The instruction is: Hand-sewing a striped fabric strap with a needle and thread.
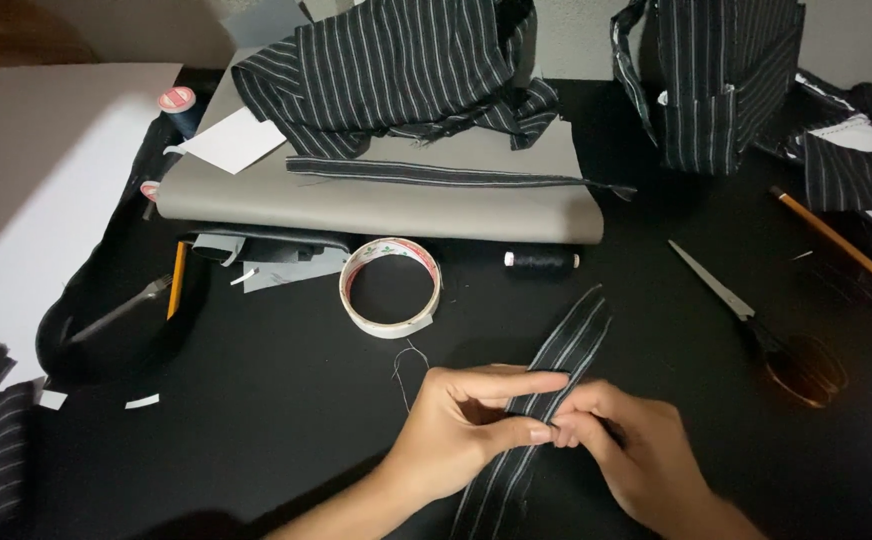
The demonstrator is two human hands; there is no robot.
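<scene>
**Both hands pinching striped strip, near centre of black table**

We see the left hand (466, 425) and right hand (626, 450) meeting on a narrow dark striped fabric strip (566, 340) lying diagonally, near end under the wrists, far end pointing up-right. Left fingers closed narrow, thumb and forefinger pinching the strip; right fingers curled tight on the same spot, touching the left fingertips.

Just beyond the hands, slightly left, sits a tape roll (391, 288); a black thread spool (541, 262) lies beside it to the right. Scissors (746, 310) lie to the right, well apart from the strip, with a yellow pencil (841, 245) further right. The grey folded board (376, 195) closes the far side, striped cloth piled (396, 70) on it.

Open black tabletop (256, 400) lies left of the hands and between the strip and scissors. The near edge is cut off by the frame.
</scene>
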